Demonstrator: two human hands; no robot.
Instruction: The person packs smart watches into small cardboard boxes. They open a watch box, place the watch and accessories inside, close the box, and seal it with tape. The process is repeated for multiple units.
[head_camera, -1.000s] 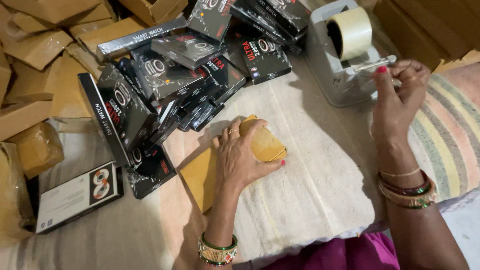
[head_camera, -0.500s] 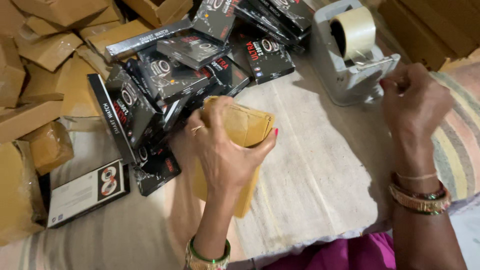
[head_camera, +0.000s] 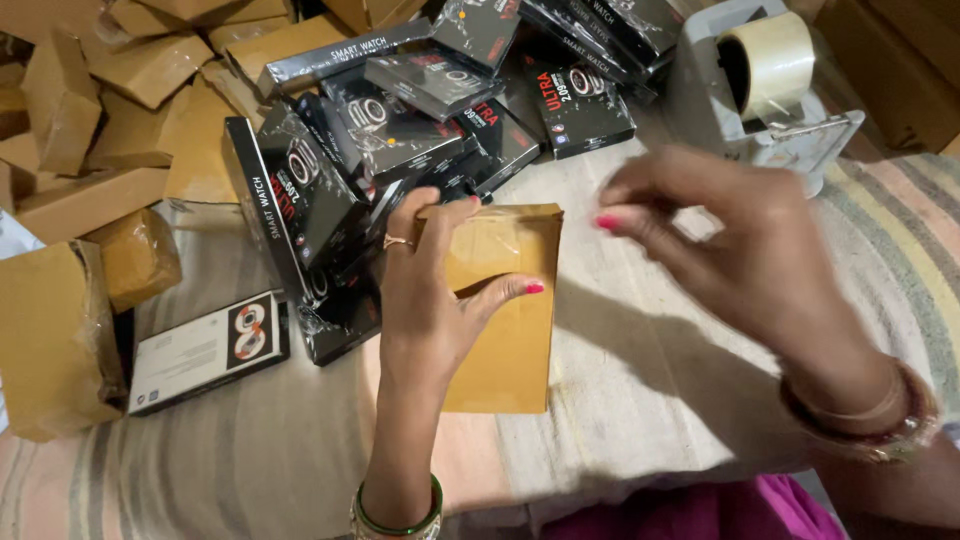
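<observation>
my left hand (head_camera: 430, 300) holds a flat brown paper envelope (head_camera: 505, 330) upright off the striped cloth (head_camera: 640, 400), its grip pinching the packet with the thumb across the front and the fingers curled over the top left edge. the envelope's top end looks glossy, as if taped. my right hand (head_camera: 740, 250) hovers just right of the envelope's top corner, blurred, with fingertips drawn together near the edge; i cannot tell whether that grip pinches anything. behind the envelope lies a heap of black shrink-wrapped watch boxes (head_camera: 400, 140). a grey tape dispenser (head_camera: 760, 90) with a clear roll stands at the upper right. brown cardboard boxes (head_camera: 90, 130) pile up at the left, and one white-faced box (head_camera: 210, 350) lies flat near them.
</observation>
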